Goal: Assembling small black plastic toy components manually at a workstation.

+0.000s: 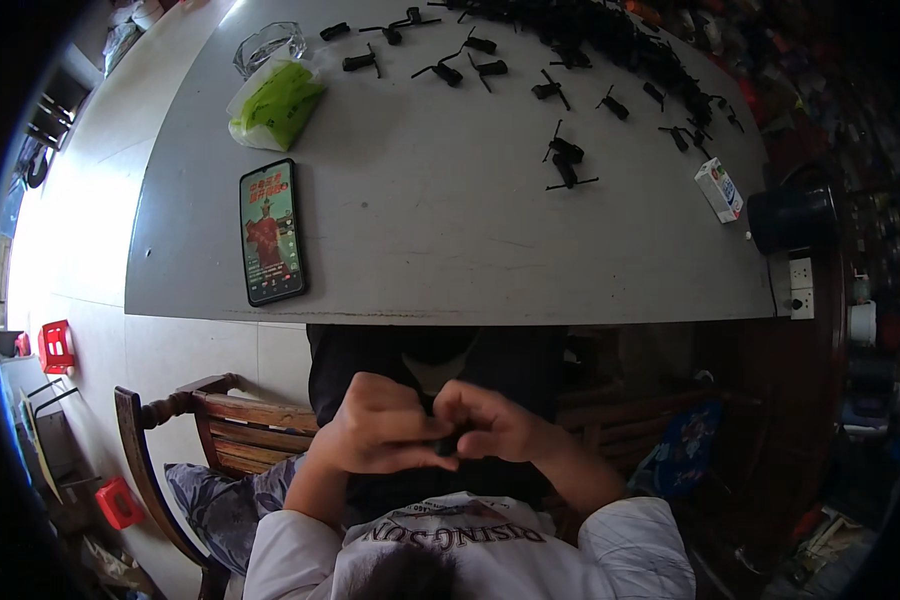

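Above my lap, just off the table's near edge, my two hands meet. My left hand (382, 425) is closed, its thumb and fingers pinching a small black piece (448, 443). Curled against the same piece from the other side is my right hand (495, 422). Fingers cover most of the piece, and its exact kind cannot be made out. Across the far part of the table lie several small black plastic pieces (566, 160) with thin rods, and a dense heap of them (610, 35) fills the far right.
On the grey table (420, 240) a lit phone (272, 235) lies at left, below a green-and-white plastic bag (280, 105) and a clear dish (270, 45). At right stand a small carton (718, 190) and a black container (795, 218). A wooden bench (255, 425) is behind me.
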### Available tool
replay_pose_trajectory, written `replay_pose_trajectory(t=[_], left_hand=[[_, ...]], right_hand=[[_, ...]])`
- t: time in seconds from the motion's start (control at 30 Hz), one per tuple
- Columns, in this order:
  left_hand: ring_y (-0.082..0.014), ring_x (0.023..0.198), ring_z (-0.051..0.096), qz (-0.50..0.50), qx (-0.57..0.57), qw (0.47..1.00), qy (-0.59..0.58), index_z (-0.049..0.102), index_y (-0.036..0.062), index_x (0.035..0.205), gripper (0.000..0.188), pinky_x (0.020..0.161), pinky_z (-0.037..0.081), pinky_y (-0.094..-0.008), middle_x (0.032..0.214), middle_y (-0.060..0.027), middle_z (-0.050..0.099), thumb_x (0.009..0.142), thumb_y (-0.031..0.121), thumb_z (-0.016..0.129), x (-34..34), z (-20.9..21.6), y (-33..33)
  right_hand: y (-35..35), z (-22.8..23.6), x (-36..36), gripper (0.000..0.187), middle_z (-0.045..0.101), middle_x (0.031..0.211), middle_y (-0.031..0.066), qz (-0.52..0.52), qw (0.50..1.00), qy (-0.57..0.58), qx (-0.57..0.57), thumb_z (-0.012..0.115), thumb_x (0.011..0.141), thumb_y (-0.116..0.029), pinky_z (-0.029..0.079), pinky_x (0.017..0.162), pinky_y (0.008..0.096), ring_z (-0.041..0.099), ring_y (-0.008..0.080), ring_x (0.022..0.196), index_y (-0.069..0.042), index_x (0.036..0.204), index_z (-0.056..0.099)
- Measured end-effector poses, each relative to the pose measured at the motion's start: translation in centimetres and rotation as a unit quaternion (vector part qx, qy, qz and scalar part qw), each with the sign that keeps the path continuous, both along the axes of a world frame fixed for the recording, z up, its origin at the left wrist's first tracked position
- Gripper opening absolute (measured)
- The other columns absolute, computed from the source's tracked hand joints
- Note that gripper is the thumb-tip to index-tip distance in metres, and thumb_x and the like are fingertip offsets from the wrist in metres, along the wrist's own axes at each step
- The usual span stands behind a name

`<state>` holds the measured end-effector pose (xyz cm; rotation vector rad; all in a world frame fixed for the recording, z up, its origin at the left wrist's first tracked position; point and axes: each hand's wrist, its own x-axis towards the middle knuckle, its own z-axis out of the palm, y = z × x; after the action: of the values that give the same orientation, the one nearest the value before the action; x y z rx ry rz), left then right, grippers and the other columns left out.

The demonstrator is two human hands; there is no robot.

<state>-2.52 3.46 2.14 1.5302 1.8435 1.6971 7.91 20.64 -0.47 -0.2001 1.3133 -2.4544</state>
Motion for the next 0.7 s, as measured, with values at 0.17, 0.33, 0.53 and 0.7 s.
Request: replay_pose_trajectory(t=[0.17,0.33,0.53,0.7], left_hand=[[-0.0188,0.044,0.051,-0.104,0.001,0.994,0.043,0.065,0.0056,0.079,0.03,0.04,0.037,-0.0299,0.052,-0.0024,0.05,0.065,0.028,0.079,-0.1,-0.1,-0.4],[-0.0189,0.045,0.051,-0.101,0.017,0.992,0.068,0.065,0.0049,0.08,0.03,0.04,0.036,-0.0305,0.053,-0.0027,0.05,0.066,0.028,0.078,-0.5,-0.2,0.0],[-0.0179,0.059,0.057,0.066,-0.051,0.995,-0.051,0.062,0.0006,0.081,0.023,0.053,0.042,-0.0273,0.065,-0.0064,0.057,0.073,0.02,0.073,-0.6,-0.1,1.3],[-0.0166,0.07,0.053,0.122,0.029,0.947,-0.296,0.054,0.0003,0.073,0.031,0.065,0.04,-0.0256,0.071,-0.0073,0.054,0.085,0.028,0.05,0.1,-3.3,-0.3]], right_hand=[[1.0,1.8,-0.3,0.025,0.054,0.077,0.0035,0.165,0.979,0.043,0.116,0.054,0.091,-0.025,0.037,0.054,0.023,0.046,0.0083,0.061,-0.003,0.101,0.048],[1.3,4.3,-1.0,0.018,0.055,0.068,0.0085,0.118,0.962,0.077,0.232,0.053,0.091,-0.017,0.04,0.056,0.0282,0.051,0.0169,0.058,-0.001,0.098,0.05],[8.3,0.8,-8.3,0.029,0.049,0.117,0.0141,-0.187,0.718,0.264,0.616,0.06,0.085,-0.017,0.037,0.095,0.0415,0.047,0.0319,0.112,-0.007,0.111,0.055],[13.1,-3.8,-11.7,0.021,0.049,0.114,0.0152,-0.342,0.407,0.226,0.816,0.059,0.081,-0.01,0.034,0.096,0.0466,0.048,0.0329,0.108,-0.008,0.102,0.058]])
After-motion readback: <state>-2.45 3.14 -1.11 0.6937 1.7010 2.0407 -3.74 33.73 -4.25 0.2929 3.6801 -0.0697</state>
